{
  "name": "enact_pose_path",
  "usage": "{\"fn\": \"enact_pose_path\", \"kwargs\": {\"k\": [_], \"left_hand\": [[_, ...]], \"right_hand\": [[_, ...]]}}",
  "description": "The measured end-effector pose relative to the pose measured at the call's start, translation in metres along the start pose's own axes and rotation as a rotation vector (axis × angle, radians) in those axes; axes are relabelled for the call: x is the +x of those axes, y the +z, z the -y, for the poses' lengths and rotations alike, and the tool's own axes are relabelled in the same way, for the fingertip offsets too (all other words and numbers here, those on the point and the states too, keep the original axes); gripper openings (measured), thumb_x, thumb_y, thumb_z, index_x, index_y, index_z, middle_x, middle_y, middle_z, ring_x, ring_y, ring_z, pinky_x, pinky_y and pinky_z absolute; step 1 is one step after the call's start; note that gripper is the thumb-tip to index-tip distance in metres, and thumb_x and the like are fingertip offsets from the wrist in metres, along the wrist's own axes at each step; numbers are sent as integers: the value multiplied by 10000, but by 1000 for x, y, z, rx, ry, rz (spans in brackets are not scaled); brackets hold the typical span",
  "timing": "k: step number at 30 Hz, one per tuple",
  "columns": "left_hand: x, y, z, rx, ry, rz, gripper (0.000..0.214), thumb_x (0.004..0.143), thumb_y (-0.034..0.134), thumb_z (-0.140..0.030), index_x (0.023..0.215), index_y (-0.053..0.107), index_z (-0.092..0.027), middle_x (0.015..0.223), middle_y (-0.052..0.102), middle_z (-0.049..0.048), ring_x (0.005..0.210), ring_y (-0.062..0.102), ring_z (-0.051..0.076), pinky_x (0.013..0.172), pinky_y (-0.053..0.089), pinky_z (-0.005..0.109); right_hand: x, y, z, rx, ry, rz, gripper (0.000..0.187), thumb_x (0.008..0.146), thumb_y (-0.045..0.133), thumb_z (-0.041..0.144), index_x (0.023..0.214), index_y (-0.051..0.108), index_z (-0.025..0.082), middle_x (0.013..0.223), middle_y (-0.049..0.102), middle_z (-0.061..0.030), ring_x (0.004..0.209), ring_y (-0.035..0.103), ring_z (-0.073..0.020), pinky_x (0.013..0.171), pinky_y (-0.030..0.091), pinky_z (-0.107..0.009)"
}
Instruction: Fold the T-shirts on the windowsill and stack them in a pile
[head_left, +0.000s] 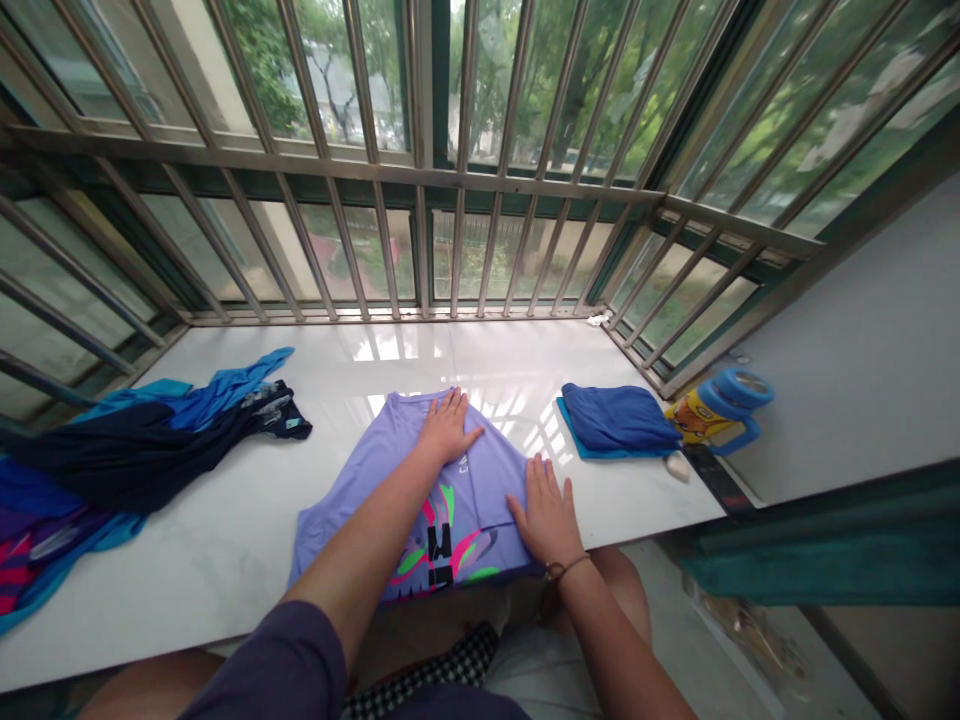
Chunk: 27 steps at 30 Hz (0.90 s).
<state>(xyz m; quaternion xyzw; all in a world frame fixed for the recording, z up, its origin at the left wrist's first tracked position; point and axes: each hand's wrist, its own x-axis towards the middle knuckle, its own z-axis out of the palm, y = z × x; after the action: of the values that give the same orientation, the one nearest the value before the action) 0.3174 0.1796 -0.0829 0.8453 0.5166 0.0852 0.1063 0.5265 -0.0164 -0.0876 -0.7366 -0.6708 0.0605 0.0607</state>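
Note:
A lavender T-shirt (367, 450) with a bright pink, green and black print lies spread on the white sill, its lower end hanging at the front edge. Its right side is folded in over the front. Flat near the collar rests my left hand (448, 425), fingers stretched out and touching the cloth. My right hand (546, 505) lies at the shirt's right edge, fingers spread, partly on the fabric and partly on the sill. Neither hand grips anything. My left forearm covers part of the print.
On the left lies a loose heap of dark and blue clothes (165, 440). Folded blue clothes (619, 420) sit to the right. Beyond them are a blue-and-yellow bottle (716, 405), a small pale object (677, 466) and a dark phone-like slab (716, 480). Metal window bars (420, 180) border the sill (225, 560).

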Motion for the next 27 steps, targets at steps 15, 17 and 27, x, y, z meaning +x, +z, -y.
{"fn": "enact_pose_path", "kwargs": {"k": [15, 17, 27], "left_hand": [[23, -10, 18, -75, 37, 27, 863, 1024, 528, -614, 1703, 328, -120, 1795, 259, 172, 1672, 231, 311, 1360, 201, 490], [20, -21, 31, -118, -62, -81, 714, 1057, 516, -472, 1680, 386, -149, 1775, 339, 139, 1643, 309, 268, 1342, 263, 421], [-13, -88, 152, -199, -559, -41, 253, 881, 802, -408, 1015, 816, -193, 1048, 822, 105, 1054, 761, 287, 903, 567, 312]], "right_hand": [[28, -12, 26, -71, 90, 160, 759, 1106, 365, 515, 1735, 247, 107, 1808, 133, -161, 1686, 111, -326, 1304, 95, -696], [34, -21, 28, -77, 102, 156, 732, 1114, 344, 509, 1728, 275, 118, 1807, 162, -161, 1683, 107, -343, 1289, 108, -723], [191, -55, 87, 123, -166, 120, 392, 1103, 473, 308, 1363, 731, 166, 1282, 778, -136, 1202, 702, -222, 1040, 473, -275]]}}
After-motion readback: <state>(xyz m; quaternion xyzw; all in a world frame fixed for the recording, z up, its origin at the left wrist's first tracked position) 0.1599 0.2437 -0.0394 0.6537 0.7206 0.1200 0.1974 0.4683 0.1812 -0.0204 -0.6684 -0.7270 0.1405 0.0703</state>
